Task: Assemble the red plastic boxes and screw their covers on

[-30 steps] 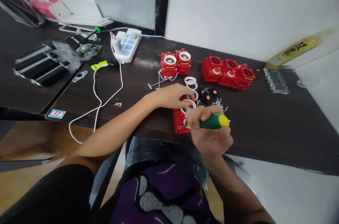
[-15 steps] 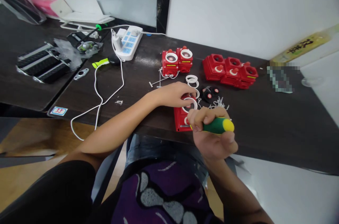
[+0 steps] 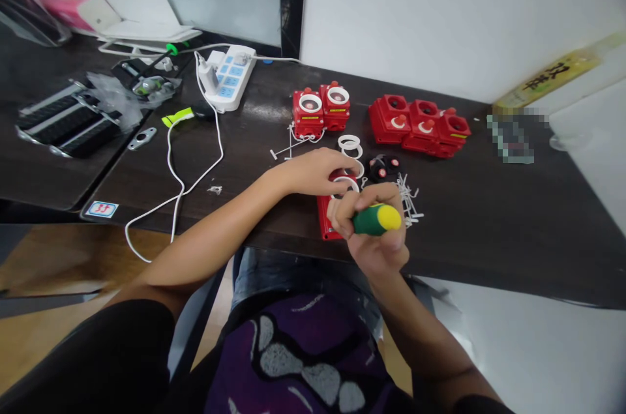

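A red box-shaped housing (image 3: 327,221) lies at the table's near edge, with a white ring (image 3: 345,180) on its upper part. My left hand (image 3: 317,171) grips the far end of the housing, fingers bent over it near the ring. In my right hand (image 3: 374,246) is a screwdriver (image 3: 375,220) with a green and yellow handle, butt end towards me. My right fist hides its shaft and tip, along with the housing's lower right part. Loose white rings (image 3: 349,137) lie just beyond the left fingertips.
Black parts with red-and-white ends (image 3: 384,168) and white T-shaped pieces (image 3: 408,202) lie right of the hands. Farther back stand two ringed red housings (image 3: 308,120) and three more red housings (image 3: 423,130). A power strip (image 3: 232,85) and white cable (image 3: 171,156) are at left.
The right hand and screwdriver have shifted slightly left and up, and the handle now points more towards me. My left hand stays on the housing; the whole view has shifted slightly.
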{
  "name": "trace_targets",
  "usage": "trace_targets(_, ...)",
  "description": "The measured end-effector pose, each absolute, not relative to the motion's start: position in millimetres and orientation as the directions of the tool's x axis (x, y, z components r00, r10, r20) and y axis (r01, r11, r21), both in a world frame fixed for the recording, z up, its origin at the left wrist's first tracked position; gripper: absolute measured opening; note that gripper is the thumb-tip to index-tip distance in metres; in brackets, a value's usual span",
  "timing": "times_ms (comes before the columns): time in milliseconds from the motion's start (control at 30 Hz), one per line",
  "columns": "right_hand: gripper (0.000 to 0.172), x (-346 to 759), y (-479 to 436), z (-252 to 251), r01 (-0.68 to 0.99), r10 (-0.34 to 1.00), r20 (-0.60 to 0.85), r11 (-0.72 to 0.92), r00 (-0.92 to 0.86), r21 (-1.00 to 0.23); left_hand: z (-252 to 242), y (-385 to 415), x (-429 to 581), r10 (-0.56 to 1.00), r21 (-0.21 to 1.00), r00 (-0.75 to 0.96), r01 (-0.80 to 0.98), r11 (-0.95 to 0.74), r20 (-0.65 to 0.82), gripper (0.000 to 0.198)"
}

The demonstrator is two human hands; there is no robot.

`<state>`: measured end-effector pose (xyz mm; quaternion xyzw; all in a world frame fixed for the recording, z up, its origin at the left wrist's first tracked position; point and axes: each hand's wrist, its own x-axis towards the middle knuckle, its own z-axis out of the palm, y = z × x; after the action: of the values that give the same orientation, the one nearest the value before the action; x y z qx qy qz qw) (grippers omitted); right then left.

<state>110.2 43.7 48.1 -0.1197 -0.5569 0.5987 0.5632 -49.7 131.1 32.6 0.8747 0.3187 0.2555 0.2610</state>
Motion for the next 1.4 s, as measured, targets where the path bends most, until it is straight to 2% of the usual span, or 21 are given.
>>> trace_targets(200, 0.035, 102.2, 49.2, 42.2, -0.542, 0.826, 0.497, 0.298, -0.267, -0.786, 33.7, 131.6, -49.4, 0.699, 0.646, 0.663, 0.415, -0.641, 0.267, 0.023)
trace_targets(367, 0.031, 107.0, 49.1, 37.0, -0.513, 0.773, 0.548, 0.344, -0.321, -0.786, 30.3, 133.8, -49.4, 0.701, 0.654, 0.657, 0.406, -0.638, 0.276, 0.022)
trace_targets(500, 0.038, 118.4, 49.0, 39.1, -0.427, 0.793, 0.48, 0.311, -0.376, -0.849, 29.8, 134.7, -49.7, 0.699, 0.664, 0.66, 0.396, -0.634, 0.274, 0.021)
trace_targets(633, 0.034, 127.6, 44.6, 46.5, -0.44, 0.814, 0.426, 0.24, -0.394, -0.865, 30.7, 133.4, -48.9, 0.712, 0.653, 0.653, 0.425, -0.627, 0.259, 0.019)
trace_targets(800, 0.026, 129.4, 45.2, 55.3, -0.509, 0.877, 0.349, 0.147, -0.329, -0.848, 29.0, 131.3, -46.8, 0.741, 0.646, 0.614, 0.453, -0.614, 0.273, 0.022)
trace_targets(933, 0.031, 126.2, 48.1, 57.9, -0.495, 0.911, 0.305, 0.135, -0.28, -0.858, 26.9, 131.9, -44.9, 0.719, 0.655, 0.625, 0.412, -0.634, 0.303, 0.019)
trace_targets(1167, 0.04, 122.2, 43.4, 52.1, -0.478, 0.908, 0.357, 0.218, -0.221, -0.851, 22.5, 133.5, -41.9, 0.685, 0.67, 0.647, 0.348, -0.656, 0.335, 0.019)
trace_targets(1400, 0.031, 122.5, 44.7, 46.6, -0.49, 0.849, 0.454, 0.284, -0.271, -0.824, 20.2, 135.1, -40.8, 0.675, 0.701, 0.651, 0.297, -0.648, 0.347, 0.017)
